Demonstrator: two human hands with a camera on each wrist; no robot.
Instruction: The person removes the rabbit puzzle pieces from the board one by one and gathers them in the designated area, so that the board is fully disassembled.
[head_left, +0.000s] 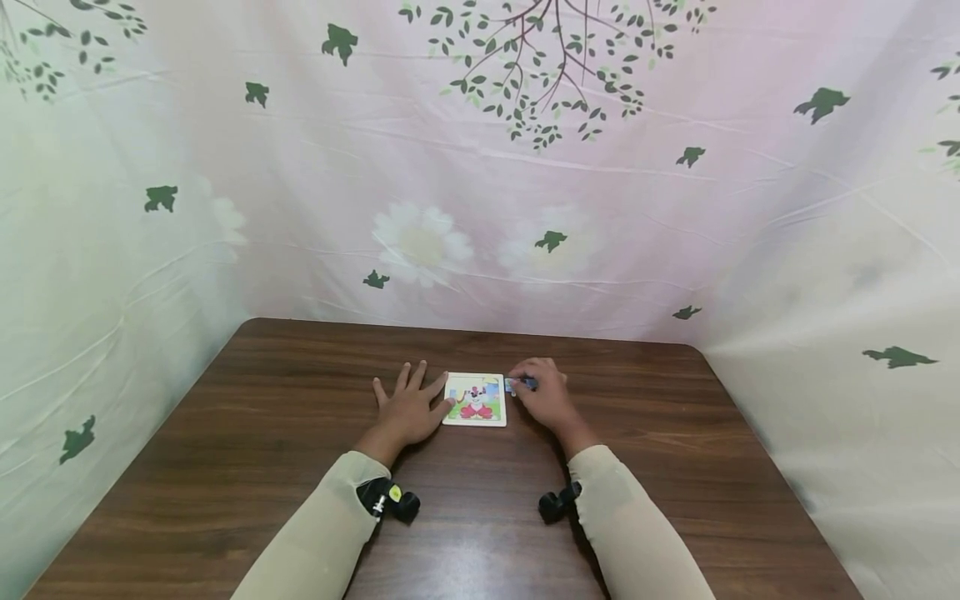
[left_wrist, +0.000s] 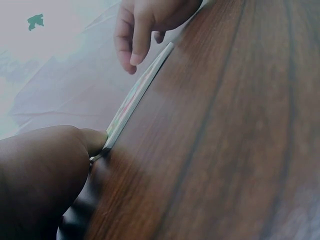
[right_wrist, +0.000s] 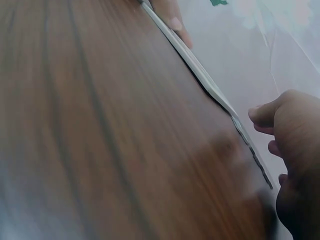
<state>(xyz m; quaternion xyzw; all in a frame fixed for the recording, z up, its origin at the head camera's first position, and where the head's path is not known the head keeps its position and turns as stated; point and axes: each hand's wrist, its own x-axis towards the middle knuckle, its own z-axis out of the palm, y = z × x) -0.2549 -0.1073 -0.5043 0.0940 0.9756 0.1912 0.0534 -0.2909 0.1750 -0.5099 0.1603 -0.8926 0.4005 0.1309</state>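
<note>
from above the near side of the counter (head_left: 645, 417), set well back, the head view looks forward and down at the left hand (head_left: 407, 410), the right hand (head_left: 546, 398) and the patterned cloth (head_left: 315, 167) beyond. the left wrist view sits low and close, skimming the counter along the edge of the picture board (head_left: 476, 402) toward the right hand. the right wrist view, equally low and near, faces the left hand from the opposite end. all three share the picture board.
</note>
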